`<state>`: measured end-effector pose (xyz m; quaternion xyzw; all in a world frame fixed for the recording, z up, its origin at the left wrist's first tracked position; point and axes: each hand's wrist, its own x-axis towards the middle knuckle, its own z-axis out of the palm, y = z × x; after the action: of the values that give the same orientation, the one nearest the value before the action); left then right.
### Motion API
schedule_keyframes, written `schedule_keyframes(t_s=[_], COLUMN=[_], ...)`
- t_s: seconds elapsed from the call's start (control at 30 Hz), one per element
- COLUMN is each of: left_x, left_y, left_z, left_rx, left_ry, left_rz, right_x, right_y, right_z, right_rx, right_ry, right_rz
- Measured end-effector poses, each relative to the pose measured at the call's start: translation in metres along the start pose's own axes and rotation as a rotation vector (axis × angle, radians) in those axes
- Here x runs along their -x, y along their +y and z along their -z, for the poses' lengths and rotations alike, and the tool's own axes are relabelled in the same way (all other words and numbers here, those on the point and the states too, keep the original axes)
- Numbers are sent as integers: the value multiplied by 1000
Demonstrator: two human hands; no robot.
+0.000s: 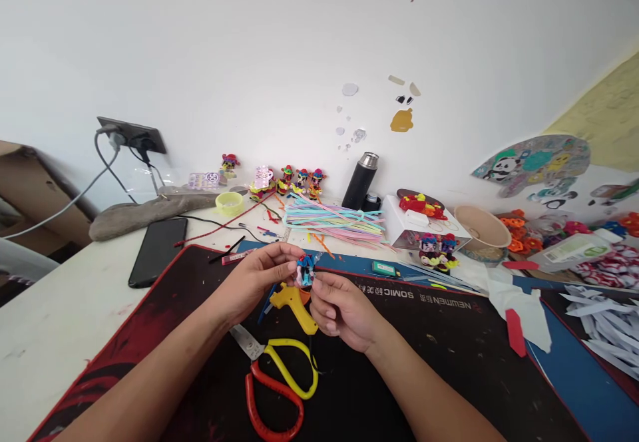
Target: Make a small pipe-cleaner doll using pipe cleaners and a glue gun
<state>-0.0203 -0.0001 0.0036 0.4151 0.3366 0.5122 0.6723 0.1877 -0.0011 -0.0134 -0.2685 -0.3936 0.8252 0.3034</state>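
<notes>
Between my two hands is a small pipe-cleaner figure (306, 271) in blue, white and black with a bit of red on top. My left hand (272, 267) pinches it from the left with thumb and fingers. On the other side, my right hand (342, 307) grips its lower right edge, fingers curled. Right below lies a yellow glue gun (298, 308), partly covered by my hands. Scissors (279, 375) with one red and one yellow handle rest on the dark mat (379, 382), their blades partly behind my left wrist.
A bundle of pastel pipe cleaners (334, 222) lies behind my hands, near a black thermos (360, 181). Several finished figures (301, 181) stand along the wall. To the left are a phone (158, 252) and a yellow tape roll (229, 203); white strips (606, 329) lie at the right.
</notes>
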Motion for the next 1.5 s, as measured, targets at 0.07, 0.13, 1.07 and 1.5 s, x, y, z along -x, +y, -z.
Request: schedule_keyframes(t_s=[0.07,0.13,1.07,1.5], left_x=[0,-1,-4,-1], left_y=[0,-1,-11,-12], left_z=[0,0,6,7], left_rx=[-3,1,-32,-175], left_ry=[2,4,99,134], left_rz=[-3,-2,88,123], right_x=[0,0,-5,-5], right_y=[0,0,6,5], right_z=[0,-1,-2,-6], right_rx=[8,17,278,481], right_ry=[6,4,198,179], right_rz=[3,5,112,177])
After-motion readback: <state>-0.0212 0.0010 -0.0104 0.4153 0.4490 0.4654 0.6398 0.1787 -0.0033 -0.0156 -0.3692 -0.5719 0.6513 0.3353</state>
